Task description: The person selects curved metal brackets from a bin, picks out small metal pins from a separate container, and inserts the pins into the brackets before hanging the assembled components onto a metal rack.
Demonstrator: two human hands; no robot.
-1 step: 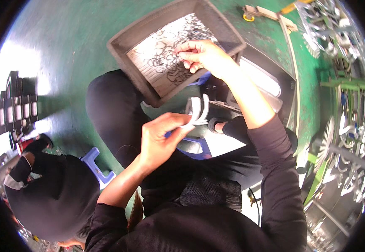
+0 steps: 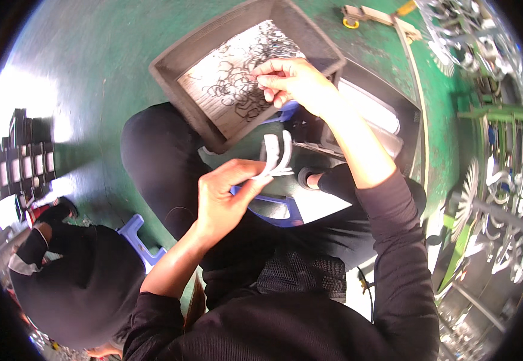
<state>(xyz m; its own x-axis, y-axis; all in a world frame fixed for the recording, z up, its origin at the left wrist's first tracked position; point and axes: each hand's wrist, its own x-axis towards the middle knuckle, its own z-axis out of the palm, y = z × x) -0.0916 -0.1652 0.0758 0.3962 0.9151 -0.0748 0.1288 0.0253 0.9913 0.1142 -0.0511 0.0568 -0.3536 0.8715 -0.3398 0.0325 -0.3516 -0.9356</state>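
Observation:
My left hand (image 2: 224,195) pinches a curved, white-silver part (image 2: 271,150) between thumb and fingers, with its bent arms pointing up and away from me. Over a dark grey bin (image 2: 213,45), my right hand (image 2: 297,84) has thumb and fingertips pressed together. What sits in that pinch, if anything, is too small to make out. Beneath the right hand, many thin dark wire rings or clips (image 2: 231,78) lie loose on a pale sheet in the bin.
Right of the bin stands a dark crate (image 2: 410,120) with long pale parts (image 2: 373,108). A co-worker in black (image 2: 75,283) sits at lower left by a blue stool (image 2: 135,237). Racks with shiny curved parts (image 2: 505,180) line the right side; black boxes (image 2: 27,162) are stacked far left.
The white-silver part and my left hand have shifted slightly left, and the part's arms stand more upright. My right hand stays pinched over the rings.

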